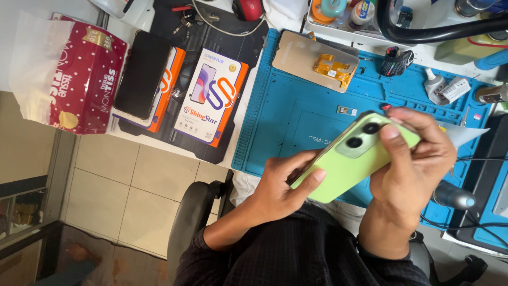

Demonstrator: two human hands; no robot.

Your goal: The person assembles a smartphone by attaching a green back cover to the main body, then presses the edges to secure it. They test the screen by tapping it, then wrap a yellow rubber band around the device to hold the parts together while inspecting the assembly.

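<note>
Green phone [349,161], back side up, two round camera lenses showing near its upper end, and it's held tilted above the near edge of the blue work mat [296,111]. The left hand [278,188] is wrapped around the lower end, thumb pressed flat on the green back, fingers curled along the edge underneath. The right hand [415,161] clamps the upper end, thumb tip beside the camera block, fingers folded over the top corner. Both hands closed on the phone, nothing else in either.

Below the hands, a dark checked shirt and the black arm of a chair [193,222] over a pale tiled floor. Just right of the right wrist, a grey-tipped tool with a black cable [454,197] lies on the mat.

Moving out across the mat: a small card tray [346,110] lies alone near the middle. Further back, a detached screen panel [312,55] lies face down, its orange flex cable on top. A white glue bottle [434,87] rests toward the right.

Left of the mat, on a black pad, two white-and-orange boxes side by side: one [211,95] with a phone pictured on its lid, the other [166,85] with a black phone [143,74] lying on it. Far left, a red tissue pack [84,74]. At the back edge, a red computer mouse [247,9].
</note>
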